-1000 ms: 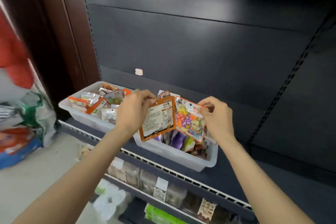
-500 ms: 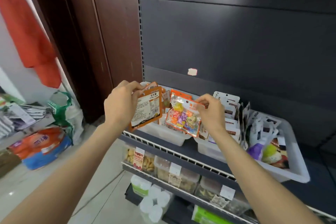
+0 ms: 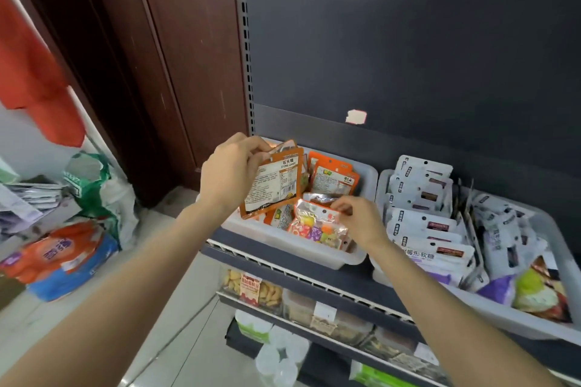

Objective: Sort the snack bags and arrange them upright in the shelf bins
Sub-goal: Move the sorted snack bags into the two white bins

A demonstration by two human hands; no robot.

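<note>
Forearms reach up from the bottom corners toward a dark shelf (image 3: 314, 280). Below it, a lower tier carries tubs of snacks (image 3: 254, 291) with price tags. On the floor at left lie an orange and blue sack (image 3: 63, 258) and a green and white bag (image 3: 97, 188).

2 white bins sit side by side on the shelf. The left bin (image 3: 283, 248) holds orange packets, some lying flat; the right bin (image 3: 515, 317) holds white pouches (image 3: 430, 223) standing in rows.

The left hand (image 3: 232, 176) pinches an orange stone candy bag (image 3: 273, 185) by its top corner, upright above the left bin's near edge. The right hand (image 3: 361, 220) pinches the top of a clear candy bag (image 3: 314, 226), low inside that bin.
</note>
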